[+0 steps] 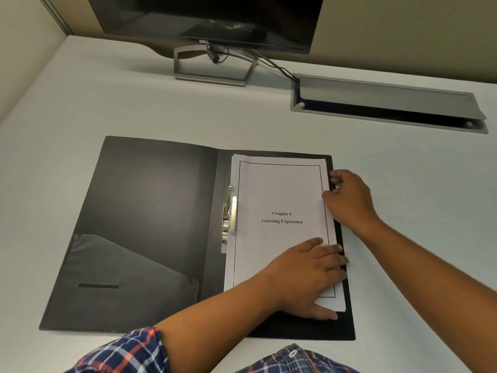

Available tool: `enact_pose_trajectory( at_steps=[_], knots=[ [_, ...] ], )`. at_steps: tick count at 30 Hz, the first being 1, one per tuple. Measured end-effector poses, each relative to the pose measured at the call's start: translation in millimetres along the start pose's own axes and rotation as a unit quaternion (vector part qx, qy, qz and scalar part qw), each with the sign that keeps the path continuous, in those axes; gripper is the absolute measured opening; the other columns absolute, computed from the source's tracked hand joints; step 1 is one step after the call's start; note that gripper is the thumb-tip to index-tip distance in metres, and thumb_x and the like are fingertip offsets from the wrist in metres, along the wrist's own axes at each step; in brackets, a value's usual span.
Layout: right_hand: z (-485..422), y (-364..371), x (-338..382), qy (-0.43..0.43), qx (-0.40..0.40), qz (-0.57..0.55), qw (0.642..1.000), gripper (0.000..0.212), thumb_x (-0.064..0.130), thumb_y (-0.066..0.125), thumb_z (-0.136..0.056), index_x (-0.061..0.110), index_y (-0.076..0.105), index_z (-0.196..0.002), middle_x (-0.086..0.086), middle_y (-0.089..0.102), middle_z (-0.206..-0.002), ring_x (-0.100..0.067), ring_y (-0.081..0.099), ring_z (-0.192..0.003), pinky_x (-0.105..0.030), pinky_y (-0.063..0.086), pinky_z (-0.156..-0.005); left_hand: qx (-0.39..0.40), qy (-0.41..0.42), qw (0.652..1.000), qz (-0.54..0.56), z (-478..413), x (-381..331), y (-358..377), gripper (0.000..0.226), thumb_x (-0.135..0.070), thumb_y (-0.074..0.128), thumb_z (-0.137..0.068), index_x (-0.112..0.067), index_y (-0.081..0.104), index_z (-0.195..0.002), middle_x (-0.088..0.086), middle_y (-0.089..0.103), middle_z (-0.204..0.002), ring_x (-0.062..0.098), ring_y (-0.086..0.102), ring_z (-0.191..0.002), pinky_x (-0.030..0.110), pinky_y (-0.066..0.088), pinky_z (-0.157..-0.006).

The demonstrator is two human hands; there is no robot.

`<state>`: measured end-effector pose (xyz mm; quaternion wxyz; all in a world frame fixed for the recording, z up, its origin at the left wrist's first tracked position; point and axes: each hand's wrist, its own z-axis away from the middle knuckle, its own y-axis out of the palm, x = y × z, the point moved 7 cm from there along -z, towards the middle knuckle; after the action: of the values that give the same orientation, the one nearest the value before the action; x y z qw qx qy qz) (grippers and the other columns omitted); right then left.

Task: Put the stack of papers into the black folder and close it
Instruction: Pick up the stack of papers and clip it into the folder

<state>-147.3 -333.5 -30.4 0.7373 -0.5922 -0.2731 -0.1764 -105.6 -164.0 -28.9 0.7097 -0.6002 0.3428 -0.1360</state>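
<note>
The black folder (150, 227) lies open flat on the white desk. The stack of papers (279, 195) rests on its right half, top sheet reading "Chapter 6 Learning Experience". A metal clip (228, 219) sits along the spine, beside the stack's left edge. My left hand (309, 273) lies flat on the lower right part of the stack, fingers spread toward the right edge. My right hand (349, 197) touches the stack's right edge higher up, fingers curled against the sheets.
A dark monitor (209, 20) on a metal stand (215, 68) is at the back of the desk (80, 103). A grey cable hatch (387, 103) lies open at the back right, with cables running into it.
</note>
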Motion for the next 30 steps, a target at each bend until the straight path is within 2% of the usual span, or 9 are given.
enact_pose_trajectory(
  at_steps=[6, 11, 14, 18, 22, 25, 27, 29, 30],
  knots=[
    [16, -3, 3, 0.018, 0.016, -0.047, 0.999, 0.048, 0.012, 0.061, -0.084, 0.014, 0.05, -0.13, -0.004, 0.058, -0.122, -0.014, 0.056, -0.088, -0.025, 0.041, -0.08, 0.001, -0.006, 1.0, -0.008, 4, -5, 0, 0.07, -0.06, 0.056, -0.088, -0.013, 0.049, -0.139, 0.009, 0.042, -0.153, 0.025, 0.025, -0.146, 0.045, 0.011, -0.121],
    [66, -18, -13, 0.054, 0.015, -0.065, 0.996, 0.045, 0.013, 0.062, -0.086, 0.018, 0.05, -0.129, -0.003, 0.059, -0.125, -0.018, 0.058, -0.099, -0.03, 0.045, -0.086, -0.089, -0.061, 0.993, 0.036, 25, 4, -18, 0.06, -0.055, 0.053, -0.092, -0.017, 0.051, -0.137, 0.005, 0.045, -0.151, 0.021, 0.027, -0.145, 0.038, 0.011, -0.119],
    [111, -16, -25, 0.026, 0.022, -0.026, 0.999, 0.047, 0.017, 0.066, -0.085, 0.019, 0.049, -0.13, -0.003, 0.059, -0.125, -0.018, 0.059, -0.1, -0.028, 0.049, -0.085, -0.17, -0.152, 0.969, 0.092, 55, 24, -34, 0.051, -0.055, 0.054, -0.09, -0.025, 0.057, -0.131, -0.004, 0.052, -0.145, 0.014, 0.037, -0.138, 0.033, 0.023, -0.115],
    [144, -9, -38, 0.023, 0.04, -0.047, 0.998, 0.053, 0.018, 0.07, -0.083, 0.02, 0.049, -0.131, 0.0, 0.058, -0.121, -0.014, 0.058, -0.096, -0.026, 0.049, -0.082, -0.275, -0.299, 0.898, 0.168, 100, 69, -55, 0.039, -0.049, 0.059, -0.088, -0.025, 0.065, -0.118, -0.005, 0.063, -0.127, 0.012, 0.055, -0.118, 0.033, 0.045, -0.102],
    [134, -12, -38, 0.027, 0.03, -0.07, 0.997, 0.049, 0.017, 0.07, -0.083, 0.021, 0.05, -0.127, 0.002, 0.06, -0.115, -0.013, 0.059, -0.092, -0.013, 0.043, -0.072, -0.354, -0.42, 0.785, 0.287, 133, 120, -64, 0.027, -0.041, 0.065, -0.09, -0.025, 0.063, -0.112, -0.011, 0.061, -0.114, -0.002, 0.055, -0.099, 0.019, 0.045, -0.084],
    [115, -16, -34, 0.045, 0.025, -0.106, 0.993, 0.046, 0.016, 0.067, -0.085, 0.019, 0.051, -0.128, 0.001, 0.061, -0.114, -0.012, 0.06, -0.089, -0.017, 0.044, -0.076, -0.376, -0.482, 0.704, 0.361, 145, 148, -65, 0.024, -0.041, 0.06, -0.094, -0.021, 0.062, -0.107, -0.009, 0.065, -0.102, 0.006, 0.06, -0.093, 0.013, 0.041, -0.069],
    [103, -14, -33, 0.06, 0.035, -0.126, 0.99, 0.047, 0.017, 0.065, -0.087, 0.017, 0.05, -0.131, 0.0, 0.062, -0.116, -0.015, 0.06, -0.094, -0.026, 0.045, -0.085, -0.371, -0.498, 0.678, 0.394, 147, 158, -65, 0.028, -0.044, 0.053, -0.097, -0.018, 0.061, -0.096, -0.008, 0.064, -0.086, 0.004, 0.06, -0.079, 0.016, 0.04, -0.062],
    [97, -9, -33, 0.067, 0.052, -0.138, 0.987, 0.047, 0.019, 0.064, -0.087, 0.016, 0.05, -0.132, 0.0, 0.062, -0.116, -0.017, 0.059, -0.099, -0.029, 0.045, -0.087, -0.363, -0.501, 0.666, 0.418, 145, 161, -67, 0.041, -0.05, 0.045, -0.098, -0.015, 0.054, -0.079, -0.007, 0.054, -0.071, 0.001, 0.049, -0.059, 0.02, 0.037, -0.057],
    [95, -7, -34, 0.067, 0.061, -0.142, 0.986, 0.048, 0.02, 0.064, -0.087, 0.017, 0.05, -0.133, 0.002, 0.062, -0.114, -0.015, 0.059, -0.099, -0.027, 0.045, -0.086, -0.357, -0.502, 0.661, 0.428, 145, 162, -66, 0.045, -0.053, 0.041, -0.098, -0.015, 0.052, -0.077, -0.006, 0.052, -0.07, 0.003, 0.047, -0.059, 0.021, 0.036, -0.058]
  ],
)
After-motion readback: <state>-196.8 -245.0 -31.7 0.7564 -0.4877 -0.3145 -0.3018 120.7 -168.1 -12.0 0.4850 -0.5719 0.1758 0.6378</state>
